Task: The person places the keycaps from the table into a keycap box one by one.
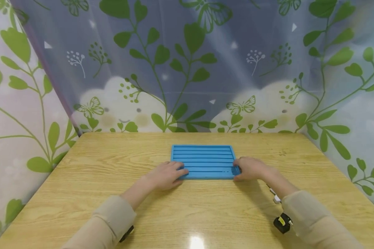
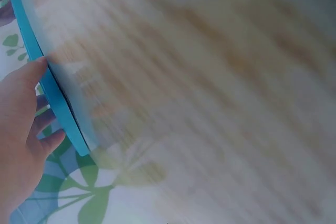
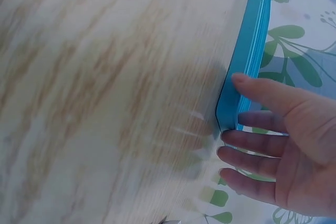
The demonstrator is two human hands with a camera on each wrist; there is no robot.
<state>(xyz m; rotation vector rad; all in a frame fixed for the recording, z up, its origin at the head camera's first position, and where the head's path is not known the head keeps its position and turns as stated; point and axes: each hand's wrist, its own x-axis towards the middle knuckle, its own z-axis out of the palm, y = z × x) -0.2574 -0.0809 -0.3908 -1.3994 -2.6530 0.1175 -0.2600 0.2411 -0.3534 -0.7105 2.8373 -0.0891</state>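
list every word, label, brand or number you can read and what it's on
Readable text: none in any view.
Blue tray: tiny marks near its lower right corner, too small to read.
Black item with a yellow patch: too small to tell whether it bears writing.
Backdrop: printed plants and butterflies, no words visible.

The wood-grain table (image 1: 202, 204) was pale yellow-brown, its streaks running mostly from side to side, and its surface was glossy enough to throw back a bright glare (image 1: 197, 242) near the bottom of the head view. Directly on it lay a rectangular blue ridged tray (image 1: 203, 160), flat, towards the far edge, its long sides roughly parallel to that edge and its raised rim uppermost
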